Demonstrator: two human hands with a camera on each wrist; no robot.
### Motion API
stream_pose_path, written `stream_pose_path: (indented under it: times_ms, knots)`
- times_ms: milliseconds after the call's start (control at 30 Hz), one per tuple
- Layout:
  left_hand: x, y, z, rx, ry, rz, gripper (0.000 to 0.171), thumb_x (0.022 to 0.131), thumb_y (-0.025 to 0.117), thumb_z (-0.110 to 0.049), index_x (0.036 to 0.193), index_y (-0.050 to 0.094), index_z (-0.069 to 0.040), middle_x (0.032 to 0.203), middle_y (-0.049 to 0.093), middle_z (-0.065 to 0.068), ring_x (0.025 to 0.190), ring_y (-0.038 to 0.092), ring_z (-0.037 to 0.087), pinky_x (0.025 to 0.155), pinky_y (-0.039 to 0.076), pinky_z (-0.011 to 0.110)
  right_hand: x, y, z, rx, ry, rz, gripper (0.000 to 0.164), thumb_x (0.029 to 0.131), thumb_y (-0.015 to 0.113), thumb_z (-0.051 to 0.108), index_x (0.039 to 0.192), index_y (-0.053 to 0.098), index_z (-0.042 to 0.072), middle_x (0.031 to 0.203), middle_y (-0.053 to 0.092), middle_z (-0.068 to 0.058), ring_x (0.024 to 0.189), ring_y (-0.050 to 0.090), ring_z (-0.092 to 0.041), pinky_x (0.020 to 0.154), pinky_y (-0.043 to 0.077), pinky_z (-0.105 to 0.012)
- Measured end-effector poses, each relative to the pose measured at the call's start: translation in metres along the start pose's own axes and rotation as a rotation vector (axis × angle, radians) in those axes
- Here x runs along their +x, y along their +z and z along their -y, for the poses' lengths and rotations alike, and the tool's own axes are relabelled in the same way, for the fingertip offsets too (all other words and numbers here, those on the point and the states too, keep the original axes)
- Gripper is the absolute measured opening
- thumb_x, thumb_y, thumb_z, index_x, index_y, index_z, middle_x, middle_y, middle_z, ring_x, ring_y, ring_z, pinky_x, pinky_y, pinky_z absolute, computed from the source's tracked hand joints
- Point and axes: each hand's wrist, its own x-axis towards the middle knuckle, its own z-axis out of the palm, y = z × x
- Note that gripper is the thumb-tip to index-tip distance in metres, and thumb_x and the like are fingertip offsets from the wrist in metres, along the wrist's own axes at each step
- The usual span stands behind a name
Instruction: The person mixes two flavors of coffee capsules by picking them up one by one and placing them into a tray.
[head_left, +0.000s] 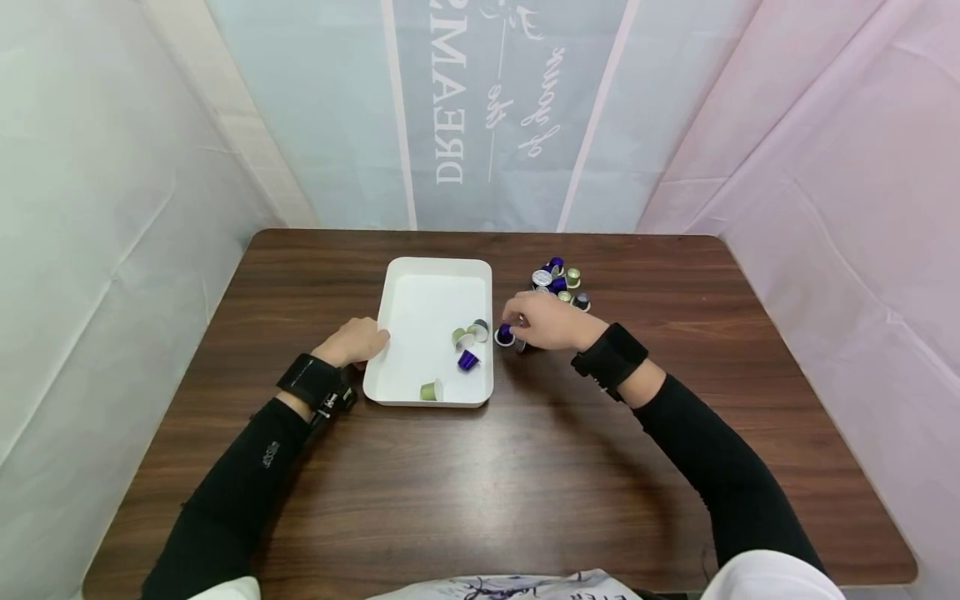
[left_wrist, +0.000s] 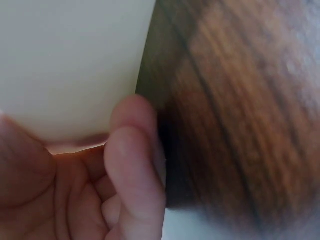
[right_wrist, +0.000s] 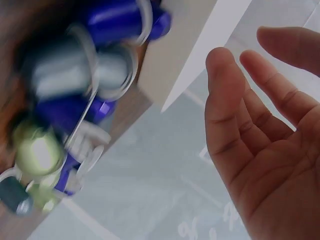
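Observation:
A white tray (head_left: 420, 300) lies on the table, and my left hand (head_left: 352, 342) grips its left rim. In the left wrist view, the fingers (left_wrist: 132, 160) curl at the tray's edge. Inside the tray, toward its right side, are a purple coffee capsule (head_left: 467, 360), a green capsule (head_left: 431, 391) and a few others. My right hand (head_left: 551, 321) is just right of the tray, over loose capsules, its fingertips near a purple capsule (head_left: 505, 334). The right wrist view shows its thumb and fingers (right_wrist: 222, 100) apart, with nothing between them.
A cluster of purple, green and dark capsules (head_left: 557, 283) sits behind my right hand, some touching. The brown wooden table (head_left: 465, 483) extends around the tray. Fabric curtains (head_left: 517, 108) stand along the table's back and both sides.

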Motion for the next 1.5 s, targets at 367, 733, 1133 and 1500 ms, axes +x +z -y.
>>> stream_pose_path:
  times_ms: [367, 733, 1133, 1500]
  knots:
    - [-0.002, -0.002, 0.001, -0.001, 0.001, 0.007, 0.040, 0.095, 0.032, -0.020, 0.101, 0.059, 0.009, 0.078, 0.062, 0.015, 0.057, 0.061, 0.022, 0.050, 0.050, 0.031, -0.020, -0.004, -0.027, -0.057, 0.018, -0.012, 0.015, 0.085, 0.063, 0.003, 0.099, 0.068, 0.000, 0.093, 0.061, -0.012, 0.079, 0.055, -0.019, 0.068, 0.048, -0.034]
    - [-0.001, 0.001, 0.001, -0.001, -0.008, -0.001, 0.040, 0.095, 0.033, -0.022, 0.102, 0.059, 0.008, 0.080, 0.062, 0.015, 0.057, 0.062, 0.022, 0.051, 0.049, 0.030, -0.031, 0.012, -0.036, -0.120, 0.093, 0.083, 0.013, 0.084, 0.066, 0.007, 0.097, 0.067, 0.006, 0.095, 0.058, -0.009, 0.082, 0.054, -0.019, 0.070, 0.048, -0.035]
    - [0.000, -0.001, 0.002, -0.006, 0.013, -0.005, 0.038, 0.094, 0.033, -0.022, 0.094, 0.060, 0.006, 0.073, 0.060, 0.013, 0.056, 0.060, 0.021, 0.050, 0.048, 0.029, -0.034, 0.016, -0.040, -0.118, 0.143, 0.112, 0.019, 0.085, 0.068, 0.008, 0.104, 0.065, 0.005, 0.101, 0.056, -0.013, 0.084, 0.056, -0.021, 0.070, 0.049, -0.035]
    - [0.000, -0.001, 0.003, -0.008, 0.014, -0.004, 0.040, 0.094, 0.033, -0.023, 0.099, 0.060, 0.007, 0.075, 0.061, 0.014, 0.054, 0.060, 0.021, 0.049, 0.048, 0.029, -0.032, 0.019, -0.039, -0.163, 0.160, 0.101, 0.019, 0.084, 0.069, 0.008, 0.103, 0.066, 0.006, 0.099, 0.055, -0.012, 0.082, 0.054, -0.021, 0.071, 0.048, -0.036]
